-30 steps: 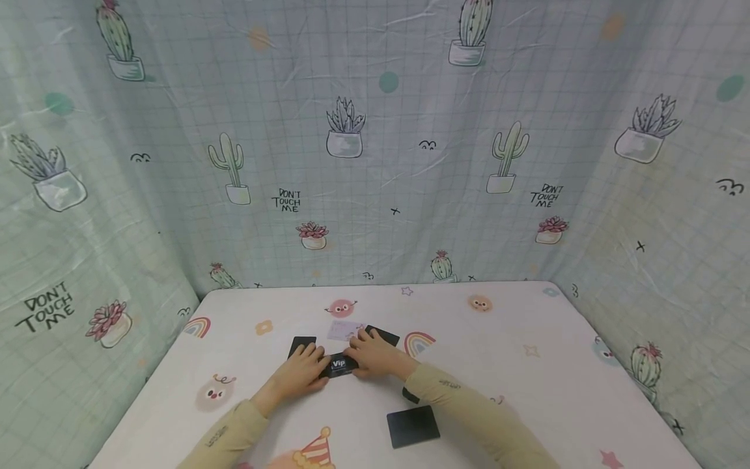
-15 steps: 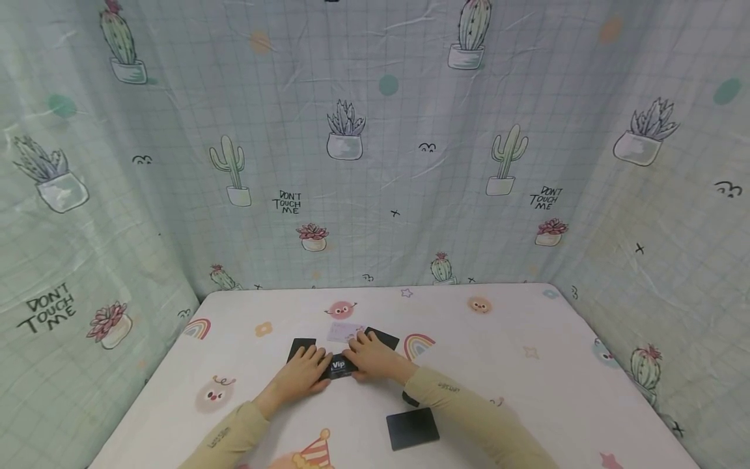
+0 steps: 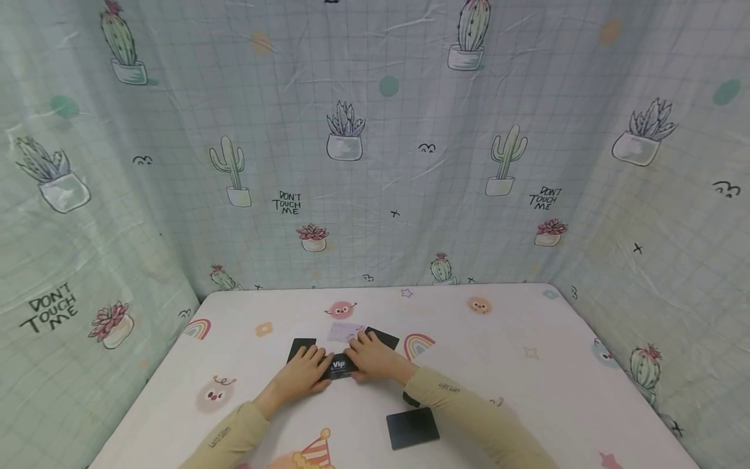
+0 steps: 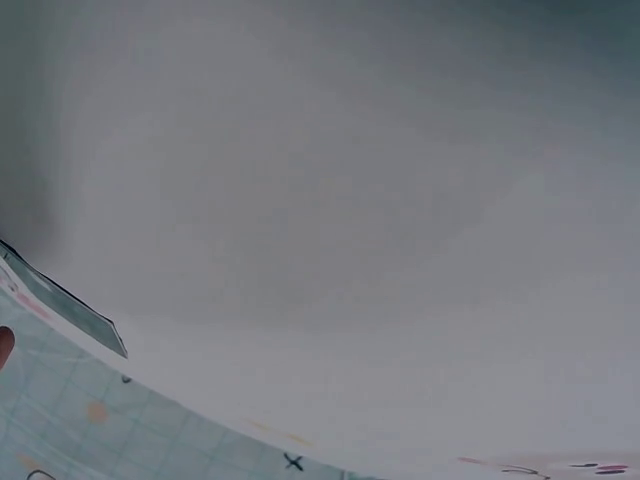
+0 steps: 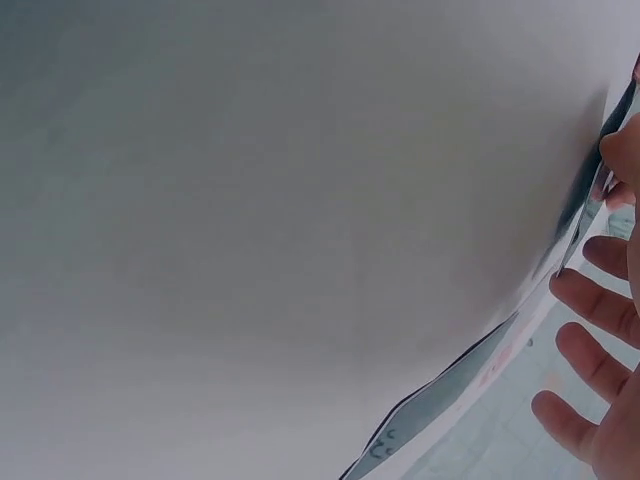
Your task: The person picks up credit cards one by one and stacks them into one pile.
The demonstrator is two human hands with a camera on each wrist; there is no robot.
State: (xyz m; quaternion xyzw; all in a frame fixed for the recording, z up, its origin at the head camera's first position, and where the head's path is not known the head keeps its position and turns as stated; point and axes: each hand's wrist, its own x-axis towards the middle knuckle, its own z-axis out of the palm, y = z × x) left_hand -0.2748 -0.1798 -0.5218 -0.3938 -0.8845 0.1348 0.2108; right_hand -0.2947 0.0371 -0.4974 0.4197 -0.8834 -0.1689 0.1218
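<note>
A black card with "Vip" printed on it [image 3: 340, 366] lies low over the white table between both hands. At its left end the left hand [image 3: 301, 371] grips it, thumb at the near edge and fingers at the far side. Its right end is held between the thumb and forefinger of the right hand [image 3: 377, 356]. In the right wrist view the other fingers [image 5: 590, 350] spread away from the card. Only one fingertip [image 4: 5, 345] shows in the left wrist view. Both hands cover the card's ends.
Behind the left hand is a black card [image 3: 302, 343]. A pale purple card [image 3: 343, 331] and another black card [image 3: 383, 336] lie beyond the right hand. Nearer the front are a larger black rectangle [image 3: 413, 428] and a dark object [image 3: 411, 399] partly under the right sleeve.
Both hands keep their hold on the Vip card and stay almost in place. The head view has shifted very slightly.
</note>
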